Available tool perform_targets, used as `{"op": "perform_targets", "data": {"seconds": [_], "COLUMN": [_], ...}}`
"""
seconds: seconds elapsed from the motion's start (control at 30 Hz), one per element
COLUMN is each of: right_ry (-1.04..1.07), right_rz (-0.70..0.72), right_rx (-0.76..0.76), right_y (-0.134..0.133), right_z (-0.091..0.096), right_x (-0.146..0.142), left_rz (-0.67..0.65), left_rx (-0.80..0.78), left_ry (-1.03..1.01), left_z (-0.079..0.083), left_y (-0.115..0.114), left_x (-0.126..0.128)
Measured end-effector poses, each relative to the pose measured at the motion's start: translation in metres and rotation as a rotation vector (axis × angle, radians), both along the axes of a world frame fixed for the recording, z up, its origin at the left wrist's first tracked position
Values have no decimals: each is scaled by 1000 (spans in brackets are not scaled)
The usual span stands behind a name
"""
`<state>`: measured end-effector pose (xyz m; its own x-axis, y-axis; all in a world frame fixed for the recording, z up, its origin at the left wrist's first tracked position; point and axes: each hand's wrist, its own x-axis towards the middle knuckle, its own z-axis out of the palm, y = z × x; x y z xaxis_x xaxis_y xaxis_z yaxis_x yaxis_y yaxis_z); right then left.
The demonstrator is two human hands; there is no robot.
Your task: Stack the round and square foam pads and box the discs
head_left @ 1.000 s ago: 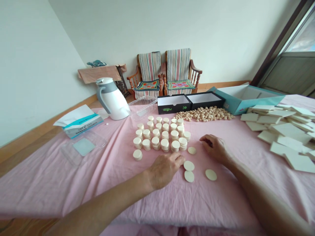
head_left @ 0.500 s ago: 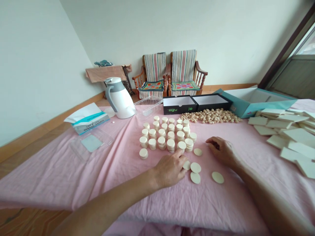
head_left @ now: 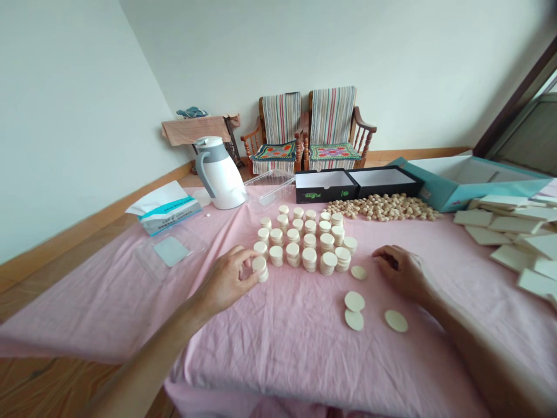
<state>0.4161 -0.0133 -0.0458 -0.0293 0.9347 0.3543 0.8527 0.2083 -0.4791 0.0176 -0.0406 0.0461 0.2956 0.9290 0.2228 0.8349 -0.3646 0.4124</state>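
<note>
At the front left corner of the stacked rows, my left hand (head_left: 230, 278) is closed, thumb and fingers round the sides of a short stack of round pale wooden discs (head_left: 260, 266). Rows of similar disc stacks (head_left: 309, 256) stand behind and to the right of it. My right hand (head_left: 400, 270) rests on the cloth to the right of the rows, fingers loosely curled and apart, with nothing visible in them. Between the hands lie loose discs: one disc (head_left: 358, 272) near the rows, two overlapping discs (head_left: 354, 301) nearer me, and another disc (head_left: 395, 321) below my right hand.
A pink cloth (head_left: 278, 348) covers the table. At the back are a white jug (head_left: 221, 180), a clear plastic tray (head_left: 270, 187), black boxes (head_left: 326, 187), a pile of small wooden pieces (head_left: 385, 207) and a blue box (head_left: 461, 188). Square pale boards (head_left: 517, 255) lie right, a tissue pack (head_left: 167, 212) left.
My left hand has moved left from the loose discs to the front left stack. One loose disc is gone from the group near the rows. My right hand stays in place; the view shifts slightly.
</note>
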Motion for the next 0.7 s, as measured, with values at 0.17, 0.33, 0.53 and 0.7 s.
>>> {"op": "perform_targets", "data": {"seconds": [0.17, 0.33, 0.53, 0.7], "right_ry": [25, 23, 22, 41], "right_rz": [-10, 2, 2, 11], "right_rx": [10, 10, -3, -9], "right_y": [-1, -2, -2, 0], "right_z": [2, 4, 6, 4], "right_x": [-2, -3, -2, -2], "left_rz": [-18, 1, -300, -580], "left_rx": [-45, 14, -66, -109], "left_ry": [63, 25, -84, -47], "left_z": [-3, 4, 5, -8], "left_y": [1, -6, -21, -18], "left_x": [-1, 9, 61, 115]}}
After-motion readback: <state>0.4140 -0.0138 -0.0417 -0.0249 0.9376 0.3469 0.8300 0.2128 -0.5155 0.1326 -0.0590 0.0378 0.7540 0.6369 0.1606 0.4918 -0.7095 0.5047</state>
